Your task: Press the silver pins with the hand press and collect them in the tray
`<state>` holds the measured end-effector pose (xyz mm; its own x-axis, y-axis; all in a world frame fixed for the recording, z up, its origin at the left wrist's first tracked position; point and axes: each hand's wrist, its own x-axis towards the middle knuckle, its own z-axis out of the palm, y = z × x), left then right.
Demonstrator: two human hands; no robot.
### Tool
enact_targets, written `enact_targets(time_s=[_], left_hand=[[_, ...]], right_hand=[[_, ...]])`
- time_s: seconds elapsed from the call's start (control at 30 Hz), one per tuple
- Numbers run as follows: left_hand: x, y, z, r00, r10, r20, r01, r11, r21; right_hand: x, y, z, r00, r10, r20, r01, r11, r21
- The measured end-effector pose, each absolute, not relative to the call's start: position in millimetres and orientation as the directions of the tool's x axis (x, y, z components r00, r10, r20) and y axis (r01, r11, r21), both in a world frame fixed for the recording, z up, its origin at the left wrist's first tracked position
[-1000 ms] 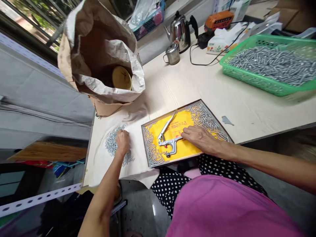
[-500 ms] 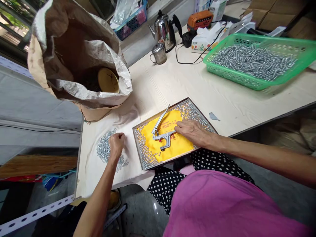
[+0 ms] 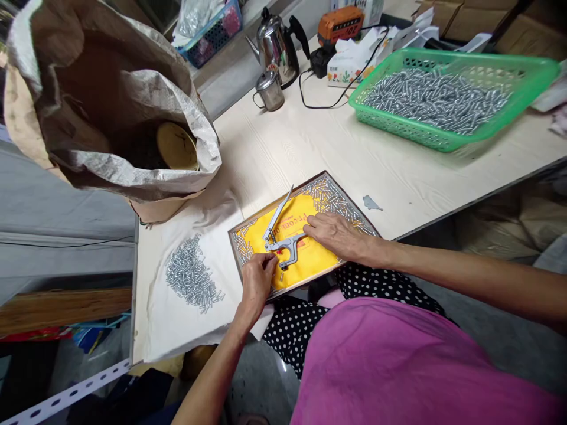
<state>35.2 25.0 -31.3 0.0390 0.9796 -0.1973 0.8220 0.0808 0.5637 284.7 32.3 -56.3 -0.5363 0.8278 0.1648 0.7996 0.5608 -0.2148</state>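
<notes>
Right, L hand (image 3: 258, 277): thumb + fingertips pinched together, right at the head of the grey hand tool (image 3: 290, 242); can't tell if a small pc sits between them. R hand (image 3: 334, 235): fingers curled round the end of the tool's lower handle, gripping it; handle end hidden under them. Tool = 1, w/ 2 handles, upper one slanting up, well clear of R hand. It's over the yellow sheet (image 3: 310, 260) in the shallow tray (image 3: 354, 205); whether touching the sheet, unclear. Sheet's red print partly covered by tool + R hand. Tray pins (image 3: 330, 196) line the edges, too many to count; 1 loose just below tool head; L hand + forearm hide near-left corner. Left of tray: 1 pin heap (image 3: 190, 274) on white cloth (image 3: 166, 330), uncountable. Farther out on table (image 3: 283, 141): 1 grey scrap (image 3: 372, 203), 1 green basket (image 3: 447, 141) of metal pcs (image 3: 436, 97) (also uncountable), 1 lidded cup (image 3: 270, 91) beside 1 kettle (image 3: 277, 50), 1 orange block (image 3: 340, 25). Far left: 1 big sack (image 3: 159, 106), top cut off by frame, w/ 1 yellow bowl (image 3: 177, 146) inside; rest of contents too dark to make out.
</notes>
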Motion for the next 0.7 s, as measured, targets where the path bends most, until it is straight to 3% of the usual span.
enact_targets(time_s=[0.17, 0.27, 0.4, 0.5, 0.7], left_hand=[[35, 20, -27, 0.002, 0.979, -0.204, 0.867, 0.100, 0.488], [35, 19, -25, -0.021, 0.969, -0.247, 0.785, 0.169, 0.596], [39, 21, -28, -0.073, 0.900, -0.429, 0.411, 0.419, 0.810], [43, 22, -31, -0.097, 0.872, -0.480, 0.268, 0.488, 0.831], [47, 22, -31, -0.120, 0.858, -0.500, 0.296, 0.511, 0.807]], right_hand=[[284, 33, -59, -0.537, 0.825, 0.175, 0.798, 0.564, -0.212], [284, 33, -62, -0.538, 0.824, 0.176, 0.799, 0.565, -0.207], [283, 34, -64, -0.535, 0.830, 0.157, 0.808, 0.557, -0.194], [282, 33, -62, -0.531, 0.833, 0.153, 0.812, 0.552, -0.190], [281, 33, -61, -0.532, 0.833, 0.149, 0.812, 0.552, -0.186]])
